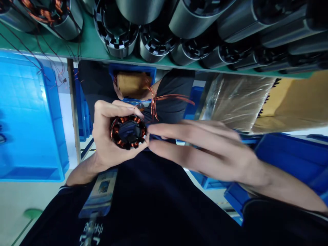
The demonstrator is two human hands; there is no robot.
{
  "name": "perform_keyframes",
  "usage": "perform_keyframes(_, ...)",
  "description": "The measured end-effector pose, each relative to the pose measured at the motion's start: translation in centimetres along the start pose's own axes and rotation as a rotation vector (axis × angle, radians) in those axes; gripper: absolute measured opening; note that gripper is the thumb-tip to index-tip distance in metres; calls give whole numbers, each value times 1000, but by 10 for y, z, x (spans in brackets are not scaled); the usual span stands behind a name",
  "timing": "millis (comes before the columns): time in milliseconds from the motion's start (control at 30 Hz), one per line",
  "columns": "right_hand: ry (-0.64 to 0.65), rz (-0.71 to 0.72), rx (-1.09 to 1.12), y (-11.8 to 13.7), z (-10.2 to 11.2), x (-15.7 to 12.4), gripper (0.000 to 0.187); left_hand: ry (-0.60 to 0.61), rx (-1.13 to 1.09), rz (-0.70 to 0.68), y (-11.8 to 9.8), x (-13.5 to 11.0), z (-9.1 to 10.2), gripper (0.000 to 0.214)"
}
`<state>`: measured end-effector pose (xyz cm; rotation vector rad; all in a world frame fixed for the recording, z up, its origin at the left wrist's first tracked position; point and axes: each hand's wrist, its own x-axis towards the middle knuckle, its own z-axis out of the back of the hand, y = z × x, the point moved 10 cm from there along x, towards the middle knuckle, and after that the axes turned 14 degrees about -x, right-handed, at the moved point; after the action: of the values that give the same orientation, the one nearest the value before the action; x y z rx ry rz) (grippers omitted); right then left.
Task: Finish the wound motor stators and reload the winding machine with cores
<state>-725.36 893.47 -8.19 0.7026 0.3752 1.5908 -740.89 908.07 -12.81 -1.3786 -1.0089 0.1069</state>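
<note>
Holding side, head view: the left hand [104, 136], just off the centre toward 9 o'clock, has its fingers and thumb curled around the wound ring [122, 141] and grasps it firmly.
Wound ring: it sits in that hand with its round mouth facing the camera; copper coils and black parts are seen around its rim.
Other side: the right hand [217, 150], between 3 and 4 o'clock, is stretched out and blurred. Its fingertips are at the ring's 3 o'clock edge; whether they pinch something, I cannot tell.
Loose copper: copper wires [153, 106] are near 12 o'clock, just beyond the ring; I cannot tell if they join it.
Table: the green table [88, 48] crosses the top, carrying metal cylinders [156, 48] from 11 to 2 o'clock, and a copper-wound cylinder [51, 17] at 10 o'clock.
Around: a blue tray [54, 112] lies at 9 o'clock; a badge [102, 188] hangs between 7 and 8 o'clock.
</note>
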Motion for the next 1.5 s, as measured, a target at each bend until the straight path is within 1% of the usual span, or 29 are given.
perform_keyframes(67, -75, 106, -156, 11, -2, 3, 18, 55, -17, 35, 1, 3, -6, 68)
perform_keyframes(133, -59, 113, -249, 3, -13, 2, 22, 102, 4, 157, 13, 0, -12, 69)
perform_keyframes(167, -45, 96, -244, -6, -18, 0, 22, 86, -3, 166, 15, -1, -11, 72)
perform_keyframes(233, -50, 55, -182, -25, -28, -6, 19, 9, -63, 75, 13, -5, -7, 78)
perform_keyframes(300, -85, 35, -104, -41, -33, -11, 13, -33, -111, -25, 12, -10, -5, 75)
perform_keyframes(367, -81, 1, -45, -52, -36, -12, 10, -17, -56, 16, 23, -14, -7, 64)
perform_keyframes(400, -96, -22, -37, -54, -30, -11, 6, -4, -10, 42, 28, -15, -7, 60)
perform_keyframes(433, -119, -55, -44, -54, -22, -10, 8, 8, 42, 49, 29, -15, -6, 59)
perform_keyframes(467, -155, -80, -53, -52, -10, -9, 14, 22, 97, 49, 28, -15, -4, 58)
perform_keyframes(533, -213, -74, -46, -37, 12, -6, 21, 59, 193, 6, 21, -14, -3, 60)
perform_keyframes(567, -196, -59, -26, -29, 16, -3, 22, 84, 235, -9, 17, -13, -5, 62)
perform_keyframes(600, -151, -48, 11, -22, 15, 0, 22, 111, 267, -6, 14, -12, -6, 62)
perform_keyframes(667, -42, -58, 131, -17, 3, 5, 24, 158, 278, 10, 7, -9, -12, 63)
perform_keyframes(700, 10, -88, 201, -20, -6, 7, 24, 179, 263, 25, 5, -8, -16, 61)
perform_keyframes(767, 64, -135, 349, -31, -23, 9, 18, 216, 207, 88, 5, -8, -22, 58)
perform_keyframes(833, 108, -176, 463, -48, -41, 9, 20, 231, 120, 74, 3, -9, -27, 62)
perform_keyframes(900, 133, -229, 557, -71, -58, 8, 26, 216, 71, 26, 4, -10, -25, 61)
perform_keyframes(933, 140, -267, 590, -83, -66, 7, 32, 208, 90, 5, 6, -12, -22, 58)
perform_keyframes(1000, 129, -339, 577, -106, -73, 4, 41, 209, 218, 4, 16, -16, -16, 48)
perform_keyframes(1067, 48, -390, 434, -118, -64, 1, 39, 237, 373, 34, 28, -22, -10, 41)
perform_keyframes(1133, -57, -391, 247, -109, -46, -1, 29, 257, 469, 48, 33, -27, -7, 40)
perform_keyframes(1167, -81, -373, 175, -98, -40, -1, 33, 252, 490, 44, 33, -29, -7, 41)
perform_keyframes(1200, -75, -340, 130, -84, -38, 0, 41, 242, 503, 34, 31, -30, -7, 43)
perform_keyframes(1233, -37, -297, 110, -69, -42, 2, 48, 230, 513, 20, 28, -29, -9, 44)
perform_keyframes(1300, 84, -222, 134, -45, -58, 6, 58, 217, 523, -24, 21, -28, -16, 46)
perform_keyframes(1367, 187, -207, 195, -36, -72, 9, 60, 230, 521, -53, 13, -25, -24, 44)
perform_keyframes(1400, 221, -215, 221, -36, -75, 10, 54, 240, 516, -51, 10, -24, -26, 42)
perform_keyframes(1433, 240, -220, 235, -37, -76, 11, 43, 249, 500, -47, 7, -22, -28, 41)
perform_keyframes(1500, 238, -189, 223, -36, -66, 13, 19, 254, 439, -25, 1, -17, -29, 42)
